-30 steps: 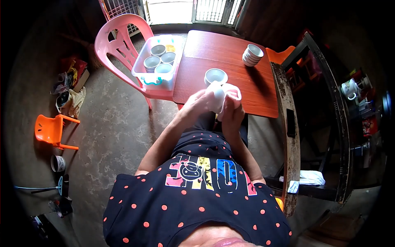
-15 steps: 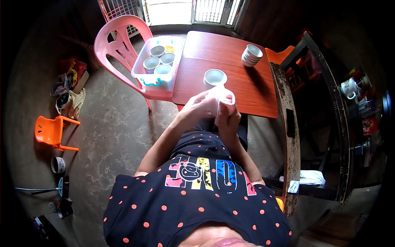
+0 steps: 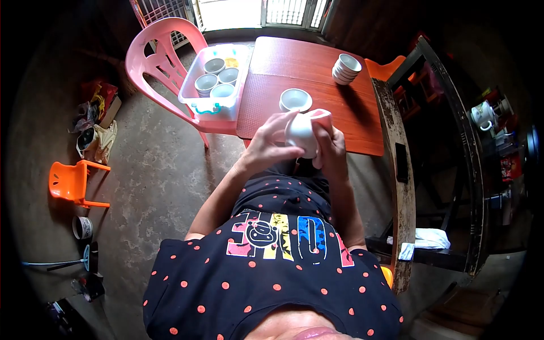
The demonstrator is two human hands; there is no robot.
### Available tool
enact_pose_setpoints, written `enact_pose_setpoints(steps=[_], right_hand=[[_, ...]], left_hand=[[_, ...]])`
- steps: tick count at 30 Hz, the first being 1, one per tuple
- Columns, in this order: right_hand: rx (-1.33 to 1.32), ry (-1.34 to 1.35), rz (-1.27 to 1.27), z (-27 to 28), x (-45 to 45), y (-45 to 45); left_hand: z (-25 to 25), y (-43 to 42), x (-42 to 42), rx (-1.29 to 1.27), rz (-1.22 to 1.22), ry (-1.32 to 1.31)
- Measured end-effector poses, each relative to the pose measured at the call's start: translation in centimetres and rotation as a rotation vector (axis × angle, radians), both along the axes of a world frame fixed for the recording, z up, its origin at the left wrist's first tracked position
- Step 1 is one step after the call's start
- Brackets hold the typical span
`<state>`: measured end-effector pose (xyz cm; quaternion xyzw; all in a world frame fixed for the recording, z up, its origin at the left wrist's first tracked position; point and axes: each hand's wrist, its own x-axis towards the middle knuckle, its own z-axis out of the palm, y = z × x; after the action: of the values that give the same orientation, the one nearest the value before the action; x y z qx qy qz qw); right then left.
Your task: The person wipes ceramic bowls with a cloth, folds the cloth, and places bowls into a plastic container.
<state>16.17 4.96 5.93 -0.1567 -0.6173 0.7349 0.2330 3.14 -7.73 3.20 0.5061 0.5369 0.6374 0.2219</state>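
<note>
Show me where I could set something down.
Bare tabletop lies beyond the lone bowl, left of the stacked bowls, and between that stack and the near edge. Crowded: the plastic box, and around the left hand and right hand.

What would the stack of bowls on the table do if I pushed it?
The stack of bowls might tip, because its bottom is narrow. Nested like that, it may slide as one if nudged gently. Its smooth sides look like stiff ceramic, so a fall could break some.

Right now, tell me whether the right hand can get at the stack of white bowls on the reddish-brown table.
Probably, with a forward reach: the tabletop between the right hand and the stack looks open, though the pale pink cloth it grips may need releasing first.
</note>
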Motion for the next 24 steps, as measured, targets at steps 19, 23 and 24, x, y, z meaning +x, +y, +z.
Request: enact_pose_setpoints(steps=[19, 23, 24], right_hand=[[1.033, 0.127, -0.258, 0.0, 0.1, 0.9], [1.53, 0.051, -0.271, -0.3, -1.5, -1.7], [1.488, 0.184, -0.163, -1.0, -2.4, 0.3]], left_hand=[[-1.2, 0.5, 0.0, 0.101, -0.261, -0.699], [-3.8, 0.3, 0.3, 0.04, -0.1, -0.258], [-3.4, 0.2, -0.3, -0.054, -0.193, -0.042]])
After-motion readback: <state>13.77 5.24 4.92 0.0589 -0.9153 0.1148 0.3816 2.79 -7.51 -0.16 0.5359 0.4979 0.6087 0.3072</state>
